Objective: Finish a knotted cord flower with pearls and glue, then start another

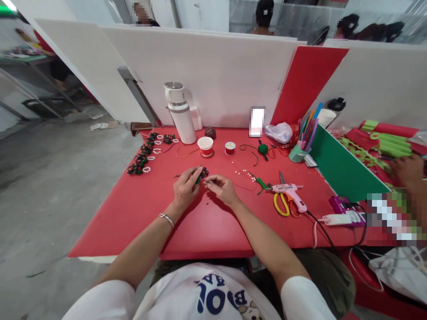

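Note:
My left hand [186,186] is closed around a small dark multicoloured yarn piece [204,172] with green in it. Close beside it, my right hand [222,189] pinches something small and thin at the piece's right edge, too fine to name. A thin red thread [245,186] trails over the table to the right of the hands. White beads [245,171] lie scattered beyond my right hand, near a green-handled crochet hook [261,182]. At the left, several finished yarn pieces with white bead loops [143,155] lie in a row.
On the red table [133,213] stand a white thermos [182,118], a paper cup [205,146], a thread spool [230,148] and a pen cup [298,152]. A pink glue gun [291,192] lies over yellow-handled scissors [281,205]. A green divider [347,164] separates a co-worker's hand [407,171].

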Tool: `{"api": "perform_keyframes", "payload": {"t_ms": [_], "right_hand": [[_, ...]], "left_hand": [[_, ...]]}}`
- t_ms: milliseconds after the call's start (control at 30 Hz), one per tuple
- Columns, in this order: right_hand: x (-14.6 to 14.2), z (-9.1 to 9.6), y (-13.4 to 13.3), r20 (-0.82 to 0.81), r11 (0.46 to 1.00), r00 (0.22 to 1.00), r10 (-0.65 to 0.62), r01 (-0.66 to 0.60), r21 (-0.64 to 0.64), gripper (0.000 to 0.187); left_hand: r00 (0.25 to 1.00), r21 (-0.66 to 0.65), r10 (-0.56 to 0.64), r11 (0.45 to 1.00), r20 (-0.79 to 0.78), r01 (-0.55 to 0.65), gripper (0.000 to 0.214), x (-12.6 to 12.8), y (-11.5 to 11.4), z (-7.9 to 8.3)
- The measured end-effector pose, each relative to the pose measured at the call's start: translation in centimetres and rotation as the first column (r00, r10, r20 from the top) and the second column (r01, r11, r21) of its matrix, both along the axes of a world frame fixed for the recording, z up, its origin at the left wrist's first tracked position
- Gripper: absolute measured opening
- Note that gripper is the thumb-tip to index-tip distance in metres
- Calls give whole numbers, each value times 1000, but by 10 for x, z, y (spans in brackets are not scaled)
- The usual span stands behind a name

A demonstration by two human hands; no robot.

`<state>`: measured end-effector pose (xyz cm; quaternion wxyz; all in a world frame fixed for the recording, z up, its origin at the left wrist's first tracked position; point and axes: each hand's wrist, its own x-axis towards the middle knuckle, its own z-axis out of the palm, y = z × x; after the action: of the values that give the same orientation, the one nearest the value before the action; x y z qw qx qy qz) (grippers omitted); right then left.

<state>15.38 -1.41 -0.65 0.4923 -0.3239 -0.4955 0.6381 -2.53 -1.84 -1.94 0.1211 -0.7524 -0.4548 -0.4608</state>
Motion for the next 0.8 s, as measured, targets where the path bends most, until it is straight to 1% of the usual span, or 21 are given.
{"api": "perform_keyframes", "payload": {"t_ms": [100,200,300,367,600,800], "right_hand": [[1,2,-1,16,997,1000,12,-13,70,21],[2,2,-1,22,992,1000,6,-8,127,19],[3,1,0,14,992,1000,13,-15,128,19],[4,2,0,14,992,1000,23,-25,122,20],[5,1,-1,11,990,996,86,-86,108,24],[4,-2,3,20,982,999,30,-34,185,23]], "left_hand": [[1000,-30,10,1000,-2,-10,54,1,-2,-2],[999,-30,32,999,20,-31,47,1,-1,-3],[999,10,29,1000,23,-29,34,0,1,-4],[999,19,32,999,16,-32,29,-1,2,-5],[998,9,34,999,60,-35,29,-1,3,-7],[991,-23,41,999,128,-39,25,0,4,-7]]}}
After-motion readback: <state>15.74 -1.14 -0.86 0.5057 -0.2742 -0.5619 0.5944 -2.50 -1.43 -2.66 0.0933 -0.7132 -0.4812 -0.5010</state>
